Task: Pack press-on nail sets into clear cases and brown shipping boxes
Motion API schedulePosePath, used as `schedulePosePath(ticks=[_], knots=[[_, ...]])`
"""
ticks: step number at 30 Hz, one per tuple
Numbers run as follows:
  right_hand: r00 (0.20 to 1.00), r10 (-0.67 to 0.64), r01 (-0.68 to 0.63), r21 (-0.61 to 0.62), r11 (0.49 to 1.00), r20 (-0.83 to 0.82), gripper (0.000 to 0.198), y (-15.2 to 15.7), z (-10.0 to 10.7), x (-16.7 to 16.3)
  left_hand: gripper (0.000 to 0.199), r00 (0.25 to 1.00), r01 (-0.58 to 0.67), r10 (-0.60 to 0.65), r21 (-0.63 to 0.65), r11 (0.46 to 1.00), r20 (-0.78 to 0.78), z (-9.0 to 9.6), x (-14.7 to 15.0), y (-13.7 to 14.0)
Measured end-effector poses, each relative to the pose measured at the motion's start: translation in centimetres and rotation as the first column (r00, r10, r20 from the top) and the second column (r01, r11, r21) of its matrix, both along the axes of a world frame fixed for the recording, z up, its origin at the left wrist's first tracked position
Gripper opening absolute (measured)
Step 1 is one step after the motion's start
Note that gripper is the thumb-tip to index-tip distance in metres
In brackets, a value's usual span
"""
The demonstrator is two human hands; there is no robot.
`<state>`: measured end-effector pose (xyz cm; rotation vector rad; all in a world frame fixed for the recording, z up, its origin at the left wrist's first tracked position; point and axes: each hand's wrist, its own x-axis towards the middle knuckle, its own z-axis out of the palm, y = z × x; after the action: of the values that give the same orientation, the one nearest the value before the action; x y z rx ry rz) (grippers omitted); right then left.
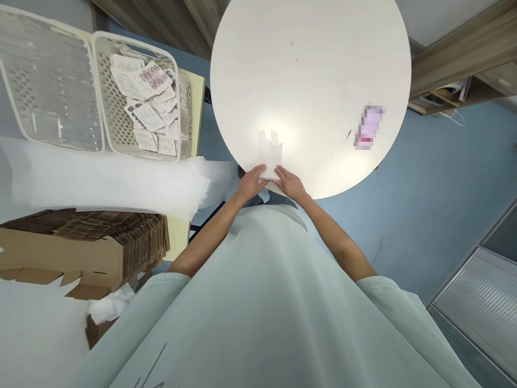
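Observation:
A small, thin white folded sheet, perhaps paper or plastic, lies on the round white table at its near edge. Its far end is notched, with two uneven tabs. My left hand grips the near left corner, with fingers on top and thumb toward the edge. Opposite it, my right hand holds the near right corner in the same way. Whether anything is wrapped inside the sheet cannot be seen.
To the left, a side table carries a white basket of printed cards, a basket of clear plastic pieces, a stack of white sheets and flattened cardboard boxes. A blurred pinkish object lies on the round table's right.

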<state>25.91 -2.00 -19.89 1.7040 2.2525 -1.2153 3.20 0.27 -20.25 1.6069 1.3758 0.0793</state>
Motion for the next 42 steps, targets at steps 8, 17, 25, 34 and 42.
schedulePosePath(ticks=[8,17,25,34,42], knots=[[0.952,-0.289,0.294,-0.035,0.955,0.099,0.047,5.2,-0.9,-1.2,0.017,0.942,-0.310,0.293,-0.083,0.947,-0.164,-0.7,1.7,4.6],[0.962,-0.272,0.267,0.100,0.959,0.038,0.048,8.2,-1.0,-2.4,0.015,0.915,-0.374,0.367,-0.011,0.927,-0.168,-2.5,3.5,5.3],[0.980,-0.162,0.164,-0.005,0.986,0.113,0.047,7.8,-0.2,-3.2,0.039,0.810,-0.556,0.527,-0.051,0.829,-0.258,-1.9,2.2,3.5],[0.714,-0.700,0.694,-0.112,0.712,-0.023,0.023,2.2,-1.4,-4.4,0.046,0.937,-0.328,0.318,-0.044,0.944,-0.146,-0.8,3.1,2.8],[0.636,-0.771,0.763,-0.138,0.631,-0.013,0.021,6.5,-2.3,-9.6,0.047,0.929,-0.359,0.362,0.046,0.932,-0.078,-2.4,-0.9,6.3]])
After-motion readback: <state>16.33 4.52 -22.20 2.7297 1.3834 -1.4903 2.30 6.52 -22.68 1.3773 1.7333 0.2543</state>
